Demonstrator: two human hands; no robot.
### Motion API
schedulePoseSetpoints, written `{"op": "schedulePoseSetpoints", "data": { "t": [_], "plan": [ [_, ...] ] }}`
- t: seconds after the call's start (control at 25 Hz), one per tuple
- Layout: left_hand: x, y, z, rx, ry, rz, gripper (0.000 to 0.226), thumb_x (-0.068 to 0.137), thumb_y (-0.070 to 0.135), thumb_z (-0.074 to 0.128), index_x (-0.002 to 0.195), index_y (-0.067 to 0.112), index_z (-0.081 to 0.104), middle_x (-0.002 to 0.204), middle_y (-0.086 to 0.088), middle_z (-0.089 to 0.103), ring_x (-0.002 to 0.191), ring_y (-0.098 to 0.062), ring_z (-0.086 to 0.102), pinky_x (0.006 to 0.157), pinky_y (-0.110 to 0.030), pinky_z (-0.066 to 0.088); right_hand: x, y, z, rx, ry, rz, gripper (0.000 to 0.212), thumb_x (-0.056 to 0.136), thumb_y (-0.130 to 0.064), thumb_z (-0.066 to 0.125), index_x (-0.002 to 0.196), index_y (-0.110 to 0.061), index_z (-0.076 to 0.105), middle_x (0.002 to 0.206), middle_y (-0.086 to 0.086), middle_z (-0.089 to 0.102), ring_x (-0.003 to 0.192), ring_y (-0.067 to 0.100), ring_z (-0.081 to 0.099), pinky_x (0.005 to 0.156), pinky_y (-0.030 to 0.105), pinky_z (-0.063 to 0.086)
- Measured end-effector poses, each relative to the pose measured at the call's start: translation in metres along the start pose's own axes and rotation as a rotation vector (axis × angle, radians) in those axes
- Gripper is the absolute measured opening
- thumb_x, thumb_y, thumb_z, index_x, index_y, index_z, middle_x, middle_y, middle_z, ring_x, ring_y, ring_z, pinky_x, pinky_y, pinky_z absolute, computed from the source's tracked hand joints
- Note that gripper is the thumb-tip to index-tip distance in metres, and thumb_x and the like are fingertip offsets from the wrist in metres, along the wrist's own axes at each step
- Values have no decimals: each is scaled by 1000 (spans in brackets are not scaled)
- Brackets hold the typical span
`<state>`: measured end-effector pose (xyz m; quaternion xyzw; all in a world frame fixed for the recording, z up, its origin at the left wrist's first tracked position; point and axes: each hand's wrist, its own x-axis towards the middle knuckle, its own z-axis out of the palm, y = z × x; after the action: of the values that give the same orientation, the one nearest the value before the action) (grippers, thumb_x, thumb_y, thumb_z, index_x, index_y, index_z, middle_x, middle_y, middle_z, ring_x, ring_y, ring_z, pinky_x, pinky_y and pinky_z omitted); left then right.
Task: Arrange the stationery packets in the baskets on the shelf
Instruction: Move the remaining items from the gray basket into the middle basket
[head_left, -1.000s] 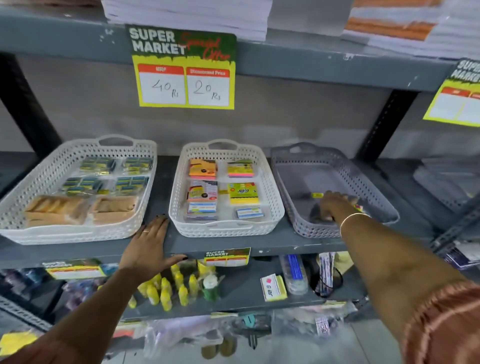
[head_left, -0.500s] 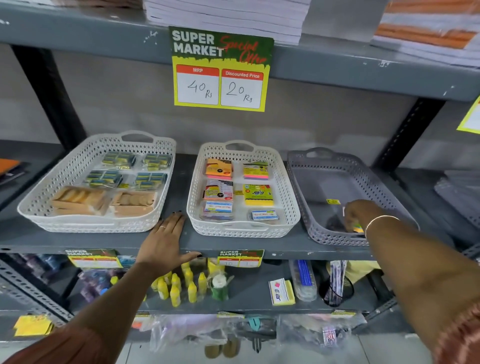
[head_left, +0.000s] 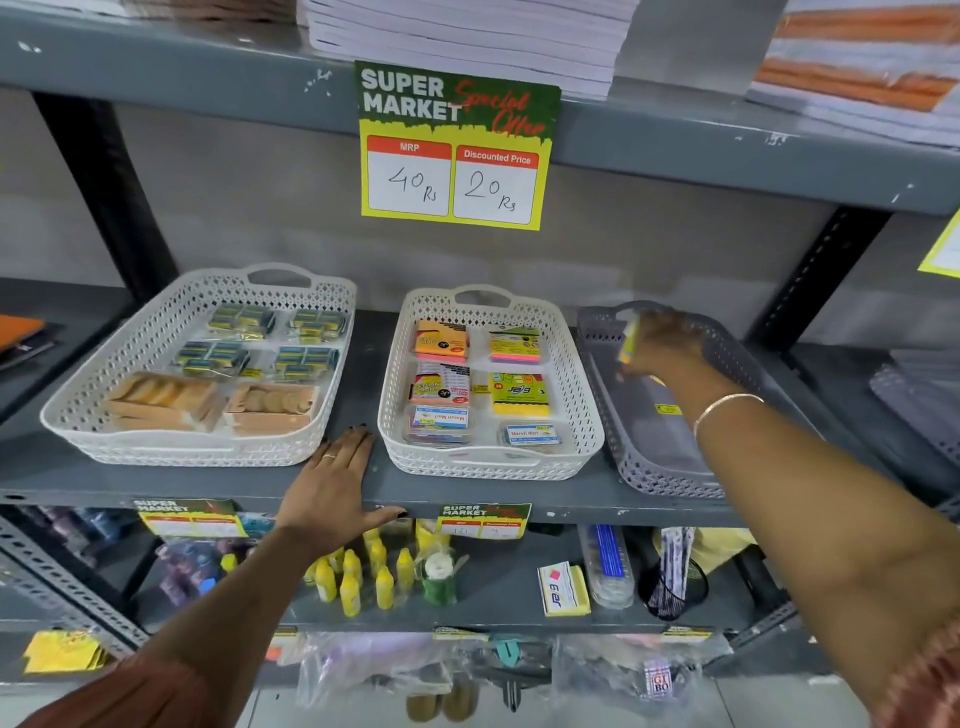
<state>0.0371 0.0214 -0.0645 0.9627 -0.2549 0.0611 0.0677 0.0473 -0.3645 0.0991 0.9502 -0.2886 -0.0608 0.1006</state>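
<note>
Three perforated baskets stand on the grey shelf (head_left: 467, 499). The left white basket (head_left: 156, 447) holds dark green packets and tan packets. The middle white basket (head_left: 571, 447) holds colourful sticky-note packets in two columns. The grey basket (head_left: 654, 478) on the right has a small yellow label on its floor. My right hand (head_left: 670, 348) hovers blurred over the far part of the grey basket, shut on a small yellow packet (head_left: 628, 340). My left hand (head_left: 332, 493) lies flat on the shelf edge between the two white baskets, fingers spread, holding nothing.
A Super Market price sign (head_left: 452, 150) hangs from the upper shelf, which carries stacks of paper. The lower shelf holds yellow bottles (head_left: 363, 577), a yellow sticky-note pack (head_left: 563, 590) and plastic packets. Another grey basket (head_left: 919, 400) sits at the far right.
My right hand lifted from the near floor of the grey basket towards its far end, carrying the yellow packet. The camera view shifted left and closer. My left hand stayed on the shelf edge.
</note>
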Motion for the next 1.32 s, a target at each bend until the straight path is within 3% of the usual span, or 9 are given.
{"op": "schedulePoseSetpoints", "data": {
  "t": [0.08, 0.24, 0.44, 0.88, 1.0, 1.12, 1.2, 1.32],
  "plan": [
    [0, 1, 0, -2, 0, 0, 106, 70, 79, 42, 145, 10, 11, 156, -7, 18, 143, -20, 17, 119, -36, 12, 0, -43, -14, 90, 114, -189, 94, 64, -44, 82, 137, -5, 40, 138, 19, 43, 130, 36, 40, 104, 48, 42],
    [1, 0, 1, -8, 2, 7, 107, 69, 80, 42, 145, 10, 13, 156, -8, 19, 143, -21, 17, 120, -37, 13, -19, -110, -1, 108, -59, -464, 93, 68, -37, 82, 142, -6, 34, 147, 17, 32, 140, 33, 27, 108, 46, 39],
    [2, -3, 6, -11, 17, 15, 107, 69, 80, 39, 145, 10, 12, 156, -7, 17, 143, -20, 16, 120, -37, 11, -13, -131, 34, 0, -246, -503, 103, 70, -38, 82, 150, -9, 23, 150, 16, 28, 143, 32, 21, 112, 48, 33],
    [2, -4, 8, -16, 31, 7, 109, 67, 81, 39, 145, 10, 11, 156, -7, 18, 143, -20, 16, 120, -37, 11, 2, -137, 48, -37, -228, -533, 115, 67, -43, 83, 153, -13, 14, 153, 15, 23, 143, 33, 20, 111, 49, 31],
    [1, -4, 7, -11, 25, 9, 109, 67, 82, 39, 145, 10, 13, 156, -8, 20, 143, -21, 18, 120, -37, 13, 0, -127, 43, 120, -194, -515, 100, 74, -41, 78, 151, -14, 22, 152, 16, 27, 143, 33, 22, 113, 47, 33],
    [1, -2, 5, -20, 18, 10, 108, 68, 80, 42, 145, 9, 15, 155, -8, 21, 143, -21, 19, 119, -38, 13, -1, -102, 33, 303, 132, -341, 57, 90, -23, 61, 140, -6, 39, 144, 20, 38, 135, 34, 38, 107, 45, 41],
    [1, -1, 2, -10, 15, 14, 107, 69, 79, 43, 144, 8, 16, 155, -9, 22, 143, -22, 19, 119, -38, 14, -3, -73, 29, 343, 276, -143, 41, 94, -3, 47, 135, -2, 44, 138, 23, 45, 129, 37, 45, 101, 47, 46],
    [0, 0, 0, 3, 7, 12, 105, 70, 77, 45, 144, 8, 16, 155, -9, 22, 142, -22, 20, 119, -38, 14, -6, -13, 44, 271, 135, 62, 40, 98, -5, 36, 136, 2, 44, 140, 25, 45, 131, 39, 43, 104, 46, 40]
  ]
}}
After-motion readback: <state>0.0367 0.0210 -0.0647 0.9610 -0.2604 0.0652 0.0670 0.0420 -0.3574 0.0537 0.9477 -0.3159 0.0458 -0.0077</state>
